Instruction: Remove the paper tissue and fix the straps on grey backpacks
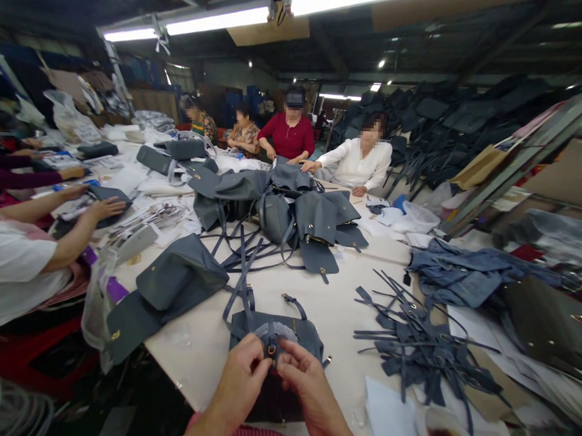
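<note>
Head camera looks forward and down (close above the right hand [310, 389])

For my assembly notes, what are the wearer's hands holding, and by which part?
The left hand and right hand pinch a grey leather bag at its strap tab by the brass buckle.

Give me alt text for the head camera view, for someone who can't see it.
The person's left hand and right hand pinch a gold buckle on a gray leather bag at a long white table. More gray bags and loose straps lie across it, with a co-worker in red and others seated around.
</note>
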A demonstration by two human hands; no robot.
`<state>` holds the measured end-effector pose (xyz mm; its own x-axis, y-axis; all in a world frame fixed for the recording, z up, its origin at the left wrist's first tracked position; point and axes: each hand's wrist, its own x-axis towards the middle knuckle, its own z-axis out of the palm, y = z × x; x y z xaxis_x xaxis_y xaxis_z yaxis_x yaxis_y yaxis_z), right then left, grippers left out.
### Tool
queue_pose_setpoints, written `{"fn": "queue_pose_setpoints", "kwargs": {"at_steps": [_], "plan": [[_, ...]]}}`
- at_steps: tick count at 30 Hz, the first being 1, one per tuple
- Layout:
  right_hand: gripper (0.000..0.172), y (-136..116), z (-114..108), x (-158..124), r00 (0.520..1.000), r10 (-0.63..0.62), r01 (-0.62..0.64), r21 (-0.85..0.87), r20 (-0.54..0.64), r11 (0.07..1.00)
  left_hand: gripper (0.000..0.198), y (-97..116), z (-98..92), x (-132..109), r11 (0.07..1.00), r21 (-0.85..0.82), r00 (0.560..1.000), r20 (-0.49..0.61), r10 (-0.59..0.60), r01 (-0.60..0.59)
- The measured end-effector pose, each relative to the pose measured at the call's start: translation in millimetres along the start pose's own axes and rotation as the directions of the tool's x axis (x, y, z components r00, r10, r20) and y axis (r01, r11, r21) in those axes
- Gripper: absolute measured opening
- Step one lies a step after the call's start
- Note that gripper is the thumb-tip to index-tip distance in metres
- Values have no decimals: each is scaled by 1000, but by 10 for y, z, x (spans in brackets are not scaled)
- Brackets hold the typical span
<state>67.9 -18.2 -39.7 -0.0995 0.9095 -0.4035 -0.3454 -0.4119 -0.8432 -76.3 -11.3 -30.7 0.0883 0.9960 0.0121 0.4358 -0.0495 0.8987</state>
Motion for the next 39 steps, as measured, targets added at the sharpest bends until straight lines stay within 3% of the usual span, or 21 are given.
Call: {"fn": "queue_pose_setpoints", "kwargs": {"at_steps": [4,9,13,15,18,19,21,23,26,29,31,33,35,39], "plan": [[57,89,-26,-20,999,-30,32,160,-11,987,23,-22,-21,46,989,-106,994,50,-101,106],[57,217,-4,32,996,-59,75,239,-73,968,23,-40,8,69,939,-258,972,117,-203,227],[60,249,-10,68,996,-64,78,307,-56,948,16,-54,33,58,890,-347,944,248,-217,295],[63,255,-15,78,994,-88,103,298,-65,949,12,-60,36,16,912,-337,961,222,-163,232],[68,254,-3,86,993,-98,111,279,-63,954,19,-76,14,-71,993,-96,997,1,72,-71],[68,248,7,86,994,-92,103,281,-52,954,19,-85,1,-95,981,27,980,-32,195,-194],[71,231,33,87,995,-88,96,281,-40,955,22,-106,-24,-125,889,213,910,4,415,-406],[74,211,58,91,993,-106,114,257,-45,960,25,-131,-40,-133,797,307,846,55,531,-520],[77,203,80,98,988,-149,155,160,-48,975,28,-155,-52,-124,788,323,842,57,536,-524],[72,235,79,85,979,-193,190,-52,-64,980,27,-127,-77,-120,850,316,901,46,431,-422],[68,265,70,56,970,-235,210,-274,-63,939,23,-82,-99,-128,885,347,946,16,324,-309],[69,286,56,13,960,-279,230,-471,-36,852,21,-47,-112,-144,891,375,960,-6,279,-257],[77,293,41,-33,950,-313,256,-577,2,775,23,-50,-111,-162,856,404,936,2,352,-323],[94,295,22,-98,938,-345,286,-645,36,709,25,-165,-91,-168,662,493,788,83,610,-564]]}}
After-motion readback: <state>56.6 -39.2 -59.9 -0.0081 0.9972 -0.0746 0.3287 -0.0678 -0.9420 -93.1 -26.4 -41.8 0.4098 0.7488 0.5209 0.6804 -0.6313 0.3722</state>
